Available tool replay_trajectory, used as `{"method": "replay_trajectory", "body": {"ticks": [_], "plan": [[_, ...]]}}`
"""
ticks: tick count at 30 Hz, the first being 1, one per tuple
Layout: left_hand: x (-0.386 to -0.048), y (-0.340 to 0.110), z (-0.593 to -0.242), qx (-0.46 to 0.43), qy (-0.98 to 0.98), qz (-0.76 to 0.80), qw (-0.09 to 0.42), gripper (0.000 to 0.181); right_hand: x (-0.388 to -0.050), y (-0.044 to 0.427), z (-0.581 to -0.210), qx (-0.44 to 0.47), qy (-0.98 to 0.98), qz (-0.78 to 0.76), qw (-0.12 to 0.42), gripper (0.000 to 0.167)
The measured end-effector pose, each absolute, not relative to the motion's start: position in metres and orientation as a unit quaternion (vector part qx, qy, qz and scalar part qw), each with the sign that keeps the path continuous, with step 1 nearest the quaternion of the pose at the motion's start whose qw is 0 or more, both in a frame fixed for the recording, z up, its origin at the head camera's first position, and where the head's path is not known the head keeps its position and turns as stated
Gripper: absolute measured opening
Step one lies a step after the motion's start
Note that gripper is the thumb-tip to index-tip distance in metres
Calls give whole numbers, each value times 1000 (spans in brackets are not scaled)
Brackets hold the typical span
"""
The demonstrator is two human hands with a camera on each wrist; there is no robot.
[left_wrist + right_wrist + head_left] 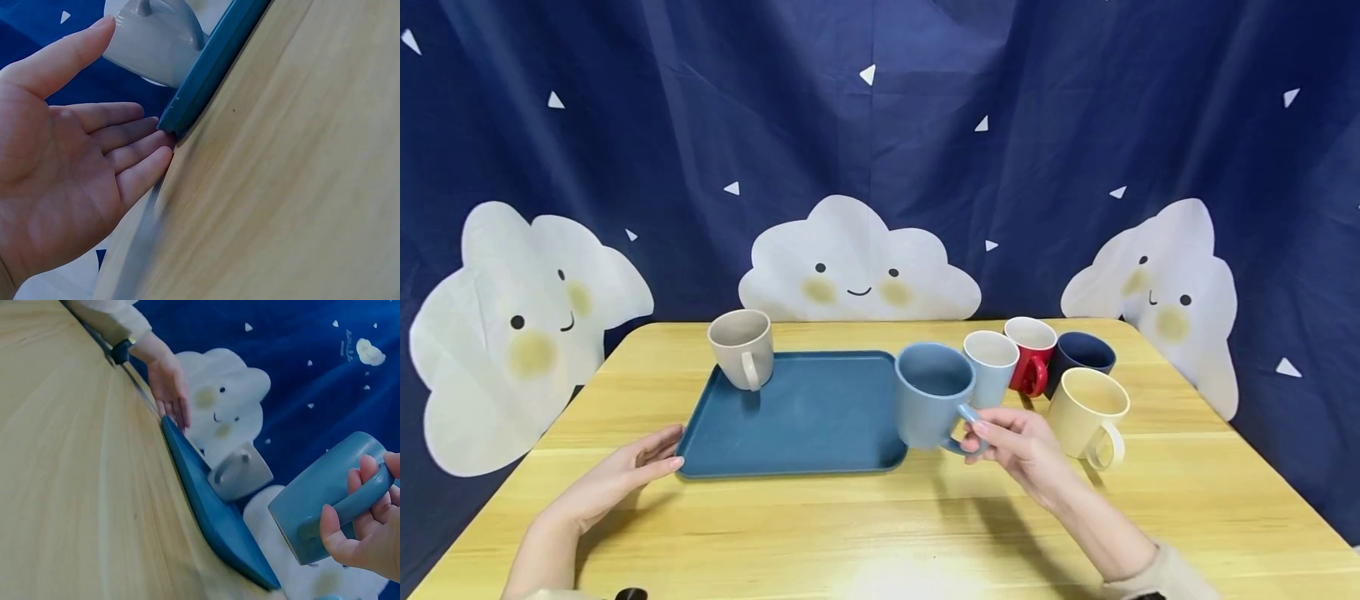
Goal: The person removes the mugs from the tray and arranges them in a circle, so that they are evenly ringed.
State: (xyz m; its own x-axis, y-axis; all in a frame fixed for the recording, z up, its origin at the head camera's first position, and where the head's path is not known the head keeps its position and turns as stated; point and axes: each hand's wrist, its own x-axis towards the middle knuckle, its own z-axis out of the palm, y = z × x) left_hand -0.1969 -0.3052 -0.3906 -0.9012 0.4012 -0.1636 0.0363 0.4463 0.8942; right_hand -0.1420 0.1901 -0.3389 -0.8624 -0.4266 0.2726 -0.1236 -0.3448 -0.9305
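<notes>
My right hand grips a blue mug by its handle and holds it up at the right edge of a teal tray. In the right wrist view, fingers curl through the handle of the blue mug. At the tray's near left corner, my left hand touches the rim with its fingertips. Its fingers look nearly straight in the left wrist view, meeting the tray's edge. A beige mug stands on the tray's far left corner, its handle facing the near side.
Right of the held mug stand a light blue cup, a red mug, a dark navy mug and a cream mug, close together on the wooden table. Behind the table hangs a navy curtain with clouds.
</notes>
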Motion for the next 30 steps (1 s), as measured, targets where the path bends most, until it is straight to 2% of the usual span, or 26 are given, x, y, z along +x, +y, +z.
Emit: {"method": "replay_trajectory", "body": {"ticks": [13, 18, 30], "plan": [[-195, -305, -390, 134, 831, 510, 174, 68, -111, 246, -362, -245, 557, -789, 83, 38], [-195, -304, -391, 133, 832, 508, 176, 68, -100, 261, -372, -213, 558, -797, 84, 39], [-195, -305, -390, 137, 833, 507, 176, 67, -85, 283, -389, -122, 609, -784, 13, 34]]}}
